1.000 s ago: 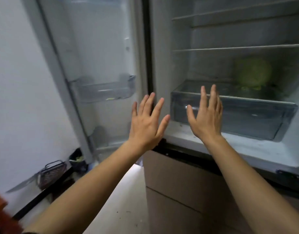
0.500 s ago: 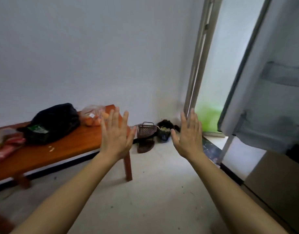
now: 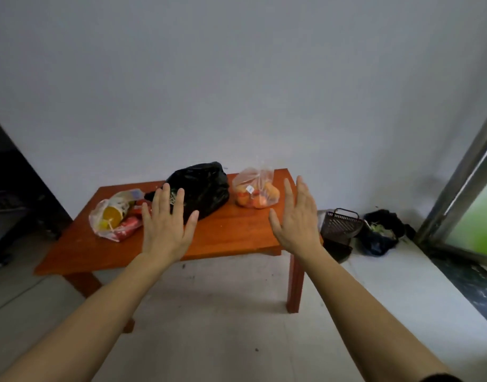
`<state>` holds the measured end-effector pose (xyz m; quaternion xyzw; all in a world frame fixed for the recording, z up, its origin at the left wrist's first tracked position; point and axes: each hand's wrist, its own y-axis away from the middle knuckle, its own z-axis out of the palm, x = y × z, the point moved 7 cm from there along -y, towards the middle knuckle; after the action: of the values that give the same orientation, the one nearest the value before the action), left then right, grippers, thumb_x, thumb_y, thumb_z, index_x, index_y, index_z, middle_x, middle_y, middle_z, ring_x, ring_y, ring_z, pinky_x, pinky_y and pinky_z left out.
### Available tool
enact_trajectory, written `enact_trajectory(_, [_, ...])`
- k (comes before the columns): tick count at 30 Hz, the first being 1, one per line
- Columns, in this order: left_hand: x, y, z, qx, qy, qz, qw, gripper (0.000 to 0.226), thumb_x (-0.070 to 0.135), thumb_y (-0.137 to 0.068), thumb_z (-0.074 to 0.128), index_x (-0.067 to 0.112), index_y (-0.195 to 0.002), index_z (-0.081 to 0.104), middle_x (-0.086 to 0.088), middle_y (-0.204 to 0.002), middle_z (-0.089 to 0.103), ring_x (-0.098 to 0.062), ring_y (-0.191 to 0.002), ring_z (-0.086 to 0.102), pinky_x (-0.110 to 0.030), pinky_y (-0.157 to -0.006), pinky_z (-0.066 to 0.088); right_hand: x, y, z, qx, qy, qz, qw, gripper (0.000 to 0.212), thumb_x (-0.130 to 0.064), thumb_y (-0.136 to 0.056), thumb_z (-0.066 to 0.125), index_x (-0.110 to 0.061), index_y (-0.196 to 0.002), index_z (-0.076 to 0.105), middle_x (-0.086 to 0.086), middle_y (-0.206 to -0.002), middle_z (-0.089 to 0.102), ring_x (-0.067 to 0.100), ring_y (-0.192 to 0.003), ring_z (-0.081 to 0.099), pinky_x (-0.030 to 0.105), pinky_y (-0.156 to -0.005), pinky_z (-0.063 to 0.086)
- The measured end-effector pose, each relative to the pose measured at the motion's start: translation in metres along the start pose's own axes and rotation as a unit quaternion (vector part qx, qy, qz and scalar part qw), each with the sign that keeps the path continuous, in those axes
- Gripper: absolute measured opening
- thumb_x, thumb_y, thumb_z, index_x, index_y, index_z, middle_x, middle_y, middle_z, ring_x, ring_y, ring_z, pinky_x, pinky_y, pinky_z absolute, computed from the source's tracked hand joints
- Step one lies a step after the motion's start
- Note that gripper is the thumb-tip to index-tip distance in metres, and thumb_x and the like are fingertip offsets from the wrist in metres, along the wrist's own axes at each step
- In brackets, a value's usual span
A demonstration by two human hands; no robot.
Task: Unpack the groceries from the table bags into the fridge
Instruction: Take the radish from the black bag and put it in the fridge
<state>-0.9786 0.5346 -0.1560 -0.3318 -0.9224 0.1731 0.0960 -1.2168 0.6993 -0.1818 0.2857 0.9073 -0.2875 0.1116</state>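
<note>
- Currently, left hand and right hand are raised before the desk; each grip is apart, fingers spread, holding nothing.
- Black bag sits mid-desk.
- Clear bag sits at its right end.
- White bag lies at the left.

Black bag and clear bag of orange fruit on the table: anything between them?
Nothing; the head view shows only a bare strip of table between the black bag and the clear bag.
</note>
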Motion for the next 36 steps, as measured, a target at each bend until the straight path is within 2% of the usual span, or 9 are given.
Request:
enact_trajectory(6, [-0.055,-0.08,0.028,-0.03,-0.04,-0.043,0.998,0.075,0.064,-0.099,0.007,0.02,-0.159,0.012,-0.014,-0.167,0.001,-0.031,-0.154,0.003,-0.057,-0.122,0.013,-0.031,-0.108,0.063,-0.044,-0.029,-0.037,0.998,0.07,-0.046,-0.099,0.042,-0.012,-0.156,0.021,0.021,-0.163,0.018,0.036,-0.15,0.022,0.054,-0.115,0.034])
enact_trajectory(9, [-0.088,-0.1,0.048,-0.041,-0.047,-0.066,0.996,0.08,0.067,-0.096,0.002,0.02,-0.159,0.013,-0.014,-0.167,0.002,-0.032,-0.154,0.005,-0.056,-0.122,0.013,-0.055,-0.139,0.099,-0.064,-0.036,-0.063,0.995,0.07,-0.049,-0.098,0.04,-0.012,-0.155,0.024,0.022,-0.163,0.019,0.039,-0.149,0.023,0.056,-0.117,0.03])
enact_trajectory(12, [-0.119,-0.123,0.07,-0.056,-0.044,-0.083,0.994,0.081,0.067,-0.095,0.001,0.02,-0.159,0.016,-0.014,-0.167,0.003,-0.032,-0.153,0.006,-0.057,-0.121,0.015,-0.08,-0.166,0.135,-0.089,-0.026,-0.091,0.991,0.07,-0.045,-0.1,0.045,-0.013,-0.158,0.021,0.018,-0.165,0.013,0.036,-0.15,0.023,0.048,-0.12,0.023])
enact_trajectory(19, [-0.183,-0.201,0.127,-0.07,-0.016,-0.077,0.994,0.081,0.067,-0.095,0.0,0.02,-0.159,0.013,-0.014,-0.166,-0.002,-0.032,-0.153,0.005,-0.055,-0.122,0.013,-0.122,-0.231,0.219,-0.122,-0.016,-0.108,0.987,0.072,-0.039,-0.098,0.05,-0.012,-0.157,0.02,0.017,-0.163,0.019,0.033,-0.149,0.025,0.048,-0.117,0.034])
enact_trajectory(22, [-0.21,-0.246,0.155,-0.082,0.006,-0.055,0.995,0.078,0.065,-0.097,0.007,0.018,-0.159,0.011,-0.014,-0.166,-0.003,-0.032,-0.154,0.002,-0.056,-0.122,0.012,-0.138,-0.265,0.248,-0.117,0.0,-0.09,0.989,0.07,-0.037,-0.098,0.052,-0.013,-0.156,0.021,0.016,-0.161,0.024,0.031,-0.147,0.029,0.046,-0.113,0.04])
enact_trajectory(25, [-0.234,-0.29,0.179,-0.1,0.019,-0.032,0.994,0.075,0.062,-0.099,0.009,0.018,-0.159,0.009,-0.013,-0.166,-0.005,-0.03,-0.154,0.0,-0.056,-0.122,0.012,-0.154,-0.298,0.269,-0.118,0.001,-0.052,0.992,0.062,-0.033,-0.099,0.052,-0.013,-0.153,0.029,0.014,-0.155,0.035,0.03,-0.141,0.037,0.043,-0.105,0.046])
enact_trajectory(29, [-0.256,-0.339,0.213,-0.13,0.033,0.015,0.991,0.073,0.063,-0.099,0.008,0.021,-0.159,0.002,-0.01,-0.166,-0.01,-0.029,-0.154,-0.001,-0.056,-0.122,0.013,-0.177,-0.327,0.3,-0.137,0.018,-0.057,0.989,0.041,-0.024,-0.1,0.049,-0.015,-0.14,0.051,0.009,-0.134,0.058,0.027,-0.123,0.054,0.04,-0.09,0.052])
enact_trajectory(33, [-0.26,-0.357,0.262,-0.189,0.079,0.032,0.978,0.071,0.06,-0.101,0.012,0.021,-0.159,0.004,-0.009,-0.166,-0.009,-0.027,-0.154,-0.002,-0.05,-0.123,0.007,-0.186,-0.328,0.354,-0.244,-0.017,-0.064,0.968,0.033,-0.018,-0.102,0.045,-0.017,-0.131,0.06,0.006,-0.125,0.065,0.026,-0.112,0.062,0.041,-0.088,0.053])
enact_trajectory(36, [-0.252,-0.351,0.31,-0.259,0.141,0.047,0.954,0.064,0.054,-0.103,0.026,0.017,-0.155,0.027,-0.01,-0.163,0.019,-0.026,-0.15,0.02,-0.046,-0.12,0.028,-0.183,-0.321,0.403,-0.349,-0.01,-0.073,0.934,0.034,-0.016,-0.102,0.045,-0.015,-0.133,0.059,0.008,-0.129,0.063,0.027,-0.117,0.06,0.04,-0.095,0.051])
